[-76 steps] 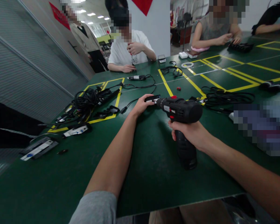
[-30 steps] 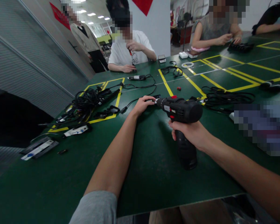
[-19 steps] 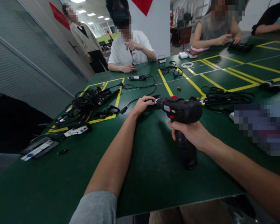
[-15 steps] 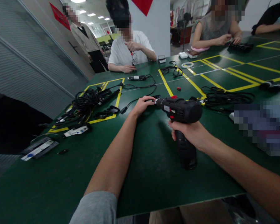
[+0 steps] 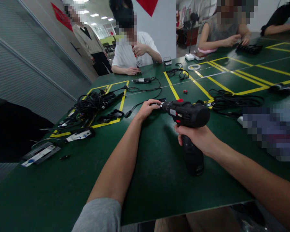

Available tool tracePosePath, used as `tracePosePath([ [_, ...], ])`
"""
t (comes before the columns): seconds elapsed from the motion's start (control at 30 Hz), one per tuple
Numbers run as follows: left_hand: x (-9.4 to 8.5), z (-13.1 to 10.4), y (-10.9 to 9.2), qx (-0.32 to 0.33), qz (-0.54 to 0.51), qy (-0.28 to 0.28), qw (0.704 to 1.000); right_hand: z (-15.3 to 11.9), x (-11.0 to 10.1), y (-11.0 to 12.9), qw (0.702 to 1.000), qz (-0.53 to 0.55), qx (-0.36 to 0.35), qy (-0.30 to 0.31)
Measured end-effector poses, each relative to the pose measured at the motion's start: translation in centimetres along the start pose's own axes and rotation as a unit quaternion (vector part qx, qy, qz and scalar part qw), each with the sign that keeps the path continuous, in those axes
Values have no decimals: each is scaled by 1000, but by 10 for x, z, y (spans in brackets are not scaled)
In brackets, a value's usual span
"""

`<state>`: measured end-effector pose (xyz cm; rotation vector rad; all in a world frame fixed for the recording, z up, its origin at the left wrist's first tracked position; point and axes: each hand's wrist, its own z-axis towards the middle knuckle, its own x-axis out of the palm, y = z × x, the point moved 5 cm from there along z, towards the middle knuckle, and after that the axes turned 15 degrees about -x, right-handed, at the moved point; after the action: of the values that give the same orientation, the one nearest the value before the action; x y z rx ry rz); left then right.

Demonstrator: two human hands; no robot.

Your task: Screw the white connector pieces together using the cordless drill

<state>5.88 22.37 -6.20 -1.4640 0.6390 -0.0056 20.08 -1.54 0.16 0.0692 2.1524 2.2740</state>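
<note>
My right hand (image 5: 195, 137) grips the handle of a black and red cordless drill (image 5: 189, 113), which points left and away from me. Its chuck end comes close to the fingertips of my left hand (image 5: 147, 109). Those fingers are bent over a small black part (image 5: 162, 100) on the green table and hold it there. Most of that part is hidden by my fingers and the drill's nose, so its kind does not show. Whether the bit touches it is also hidden. A thin black cable (image 5: 132, 111) lies just left of my left hand.
Tangled black cables (image 5: 93, 104) fill a yellow-taped area at left. Another cable coil (image 5: 236, 98) lies at right. A pen-shaped tool (image 5: 141, 80) rests ahead, and a small red piece (image 5: 185, 91) lies beyond the drill. Co-workers sit across the green table (image 5: 157, 187).
Both my hands and the drill stay in place. Across the table, the co-worker's raised hand has shifted slightly, and more of a red-handled tool shows in it.
</note>
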Motion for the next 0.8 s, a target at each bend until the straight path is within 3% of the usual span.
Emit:
tracePosePath([
  [0.8,1,0,0,-4,-13,19,1000,0,-2,-5,1000,6,9,6],
])
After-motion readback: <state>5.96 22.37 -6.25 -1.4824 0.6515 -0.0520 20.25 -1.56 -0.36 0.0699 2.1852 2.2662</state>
